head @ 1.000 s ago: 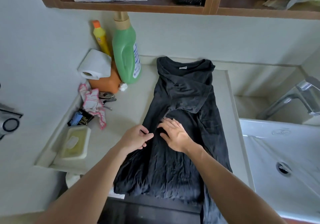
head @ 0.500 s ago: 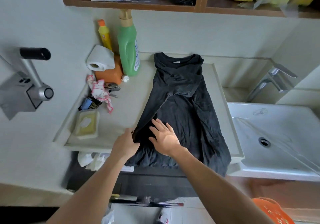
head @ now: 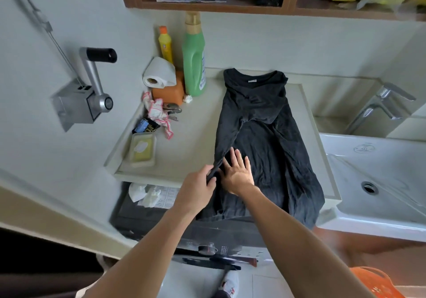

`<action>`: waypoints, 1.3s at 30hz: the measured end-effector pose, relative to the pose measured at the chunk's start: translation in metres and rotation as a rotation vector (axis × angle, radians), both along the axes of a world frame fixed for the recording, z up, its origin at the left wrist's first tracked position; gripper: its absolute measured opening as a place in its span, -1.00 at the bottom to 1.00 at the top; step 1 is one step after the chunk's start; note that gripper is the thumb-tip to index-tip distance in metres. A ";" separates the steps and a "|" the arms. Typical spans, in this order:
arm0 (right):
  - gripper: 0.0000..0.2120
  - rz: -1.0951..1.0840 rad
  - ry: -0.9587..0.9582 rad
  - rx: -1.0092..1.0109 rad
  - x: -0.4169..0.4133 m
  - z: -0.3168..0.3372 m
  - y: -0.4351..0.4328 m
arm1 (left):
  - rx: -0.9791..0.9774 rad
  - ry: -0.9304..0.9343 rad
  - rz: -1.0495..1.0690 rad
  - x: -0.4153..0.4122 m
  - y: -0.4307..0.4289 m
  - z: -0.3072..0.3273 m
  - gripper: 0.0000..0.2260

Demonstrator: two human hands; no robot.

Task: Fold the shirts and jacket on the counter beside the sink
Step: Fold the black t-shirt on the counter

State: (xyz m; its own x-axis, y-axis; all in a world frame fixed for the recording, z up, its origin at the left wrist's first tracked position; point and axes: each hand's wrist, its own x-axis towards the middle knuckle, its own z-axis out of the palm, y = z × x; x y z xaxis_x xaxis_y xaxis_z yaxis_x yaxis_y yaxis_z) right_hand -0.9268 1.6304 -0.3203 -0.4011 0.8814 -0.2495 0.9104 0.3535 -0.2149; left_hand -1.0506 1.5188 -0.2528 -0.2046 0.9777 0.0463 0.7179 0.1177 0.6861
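Black shirt [head: 265, 136] flat on counter [head: 196, 141], left hand [head: 198, 188] pinching its folded edge, right hand [head: 237, 171] pressing flat, fingers spread

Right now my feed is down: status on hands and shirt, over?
Left hand pinches folded left edge of black crinkled T-shirt. Right hand flat on it. Hem overhangs pale counter. Green plastic bottle stands clear, left.
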 end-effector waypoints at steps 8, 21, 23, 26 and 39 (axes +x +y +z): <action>-0.67 -0.635 1.153 -0.661 0.009 0.047 0.019 | -0.130 0.075 -0.044 0.020 0.003 -0.004 -0.43; -0.71 -0.650 0.747 -0.458 0.063 0.042 0.021 | -0.502 -0.270 -0.202 0.018 -0.010 -0.019 -0.82; -0.66 -0.607 0.755 -0.472 0.068 0.041 0.012 | -0.490 -0.270 -0.106 0.004 -0.013 -0.028 -0.91; -0.59 -0.500 0.658 -0.376 0.069 0.043 -0.007 | -0.529 -0.245 -0.088 -0.005 -0.017 -0.038 -0.74; -0.60 -0.417 0.422 -0.387 0.074 0.046 -0.052 | -0.560 -0.462 0.023 0.023 -0.008 -0.043 -0.79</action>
State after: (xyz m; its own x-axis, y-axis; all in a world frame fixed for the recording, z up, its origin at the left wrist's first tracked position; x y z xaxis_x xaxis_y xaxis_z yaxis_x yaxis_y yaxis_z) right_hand -0.8527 1.5783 -0.2744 -0.1807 0.8620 -0.4736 0.7644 -0.1799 -0.6192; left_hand -1.0272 1.5104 -0.2961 -0.1032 0.8247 -0.5560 0.3622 0.5518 0.7512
